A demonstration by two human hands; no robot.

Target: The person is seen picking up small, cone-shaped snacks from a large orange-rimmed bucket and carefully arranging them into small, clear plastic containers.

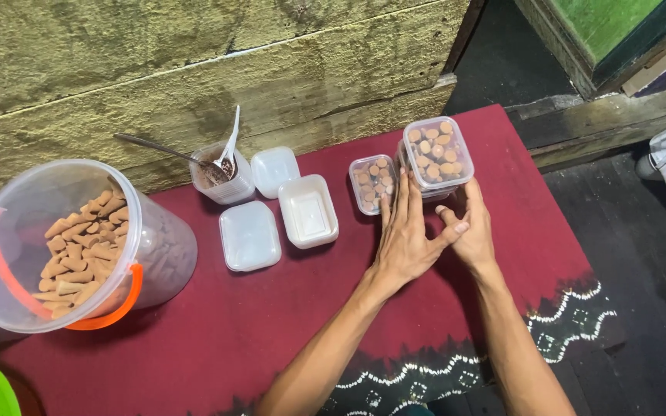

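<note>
At the far left a clear bucket (79, 246) with an orange handle, part-filled with tan cones, is seen on the red cloth (271, 323). Beside it, a small tub (221, 181) with two spoons, two lids (249, 235) and an empty box (308, 210) are laid out. A small filled box (372, 183) is left open. Stacking appears to be the step in hand: the left hand (404, 239) is held flat, fingers straight, against the stacked filled boxes (438, 156), while the right hand (472, 227) is curled loosely round their near side. A steady, squared-up stack is called for next.
</note>
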